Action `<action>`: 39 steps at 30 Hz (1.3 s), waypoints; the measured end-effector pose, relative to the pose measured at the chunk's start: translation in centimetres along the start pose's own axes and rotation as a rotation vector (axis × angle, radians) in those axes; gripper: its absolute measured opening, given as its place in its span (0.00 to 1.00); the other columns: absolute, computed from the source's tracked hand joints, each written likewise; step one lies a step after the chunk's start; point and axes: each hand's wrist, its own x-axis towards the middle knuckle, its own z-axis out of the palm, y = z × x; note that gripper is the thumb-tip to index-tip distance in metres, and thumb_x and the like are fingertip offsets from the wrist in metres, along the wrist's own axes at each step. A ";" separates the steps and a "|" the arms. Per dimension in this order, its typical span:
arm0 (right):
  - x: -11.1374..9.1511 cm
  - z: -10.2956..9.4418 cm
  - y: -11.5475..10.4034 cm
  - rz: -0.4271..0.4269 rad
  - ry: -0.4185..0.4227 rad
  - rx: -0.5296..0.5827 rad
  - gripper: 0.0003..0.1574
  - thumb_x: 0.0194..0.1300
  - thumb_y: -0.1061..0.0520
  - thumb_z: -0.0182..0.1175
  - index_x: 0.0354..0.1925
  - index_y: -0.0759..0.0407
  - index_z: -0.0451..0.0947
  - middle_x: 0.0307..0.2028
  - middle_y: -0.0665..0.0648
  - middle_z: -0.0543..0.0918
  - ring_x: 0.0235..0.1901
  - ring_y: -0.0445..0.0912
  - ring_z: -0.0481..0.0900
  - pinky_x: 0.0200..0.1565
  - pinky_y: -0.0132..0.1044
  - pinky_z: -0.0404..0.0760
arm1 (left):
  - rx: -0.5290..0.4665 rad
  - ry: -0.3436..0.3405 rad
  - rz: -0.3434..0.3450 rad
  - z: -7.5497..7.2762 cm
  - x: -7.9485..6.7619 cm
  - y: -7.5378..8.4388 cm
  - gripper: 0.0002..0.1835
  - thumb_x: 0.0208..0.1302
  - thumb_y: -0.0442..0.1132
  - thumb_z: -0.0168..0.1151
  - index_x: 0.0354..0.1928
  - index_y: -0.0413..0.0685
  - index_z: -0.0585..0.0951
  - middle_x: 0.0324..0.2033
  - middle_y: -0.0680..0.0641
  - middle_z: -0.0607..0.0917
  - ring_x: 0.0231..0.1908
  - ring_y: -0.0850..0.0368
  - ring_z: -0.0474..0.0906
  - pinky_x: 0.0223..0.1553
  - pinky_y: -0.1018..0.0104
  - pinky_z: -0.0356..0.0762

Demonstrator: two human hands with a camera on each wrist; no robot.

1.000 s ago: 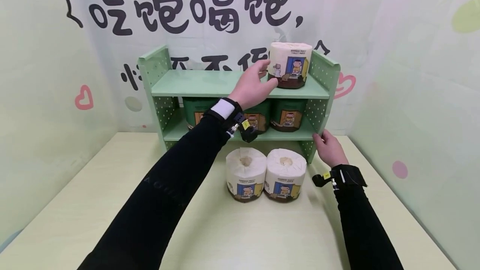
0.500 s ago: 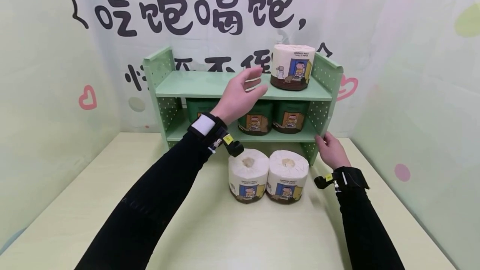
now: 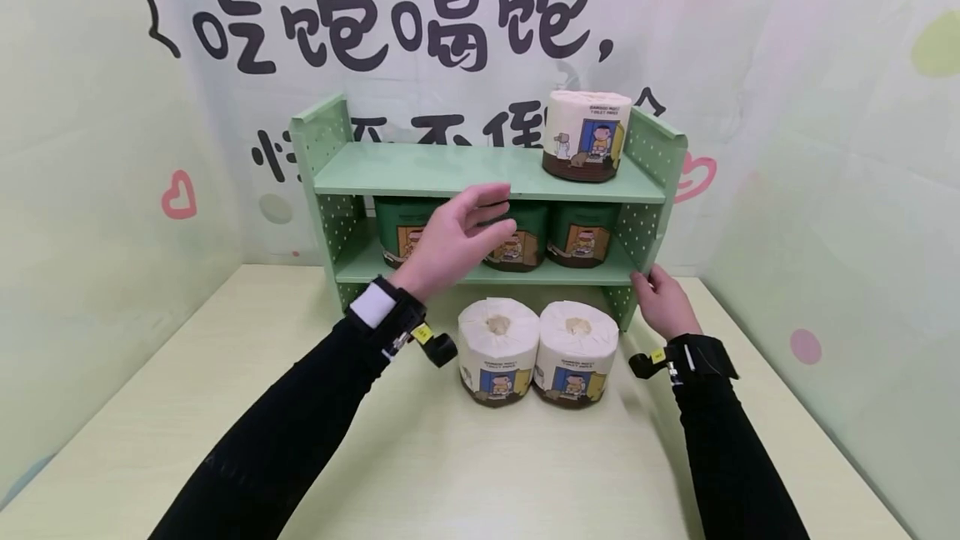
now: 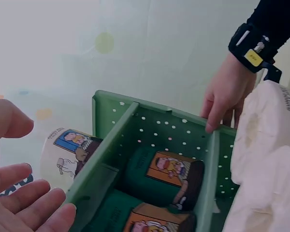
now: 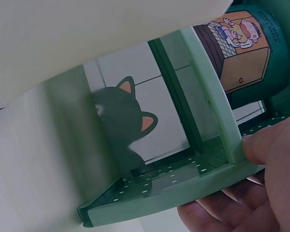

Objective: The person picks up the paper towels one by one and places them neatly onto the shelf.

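A green two-tier shelf rack [image 3: 427,169] stands on the table. On the right of its top board sits a white toilet paper roll [image 3: 588,136] printed with a cartoon. My left hand [image 3: 461,233] hovers before the rack with fingers spread and holds nothing; it partly covers the green-wrapped rolls on the lower board. One of those green rolls [image 3: 585,236] shows at the right. With thumb inside and fingers outside, my right hand [image 3: 666,305] grips the rack's right side panel [image 5: 174,198].
Two white toilet paper rolls, a left one [image 3: 498,352] and a right one [image 3: 575,354], stand side by side on the table [image 3: 450,473] in front of the rack. A printed wall sheet [image 3: 480,23] hangs behind, and walls flank both sides.
My left hand has left the white roll on the top board and moved down and left. That roll stays in place, and my right hand keeps its grip on the rack.
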 end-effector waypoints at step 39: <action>0.1 0.1 -0.1 0.010 0.001 0.002 0.28 0.81 0.44 0.40 0.62 0.64 0.68 0.51 0.70 0.77 0.49 0.60 0.73 0.51 0.59 0.71 | -0.027 -0.148 -0.351 2.7 -9.4 -14.2 0.66 0.46 0.45 0.83 0.77 0.61 0.43 0.65 0.48 0.67 0.62 0.55 0.63 0.65 0.43 0.57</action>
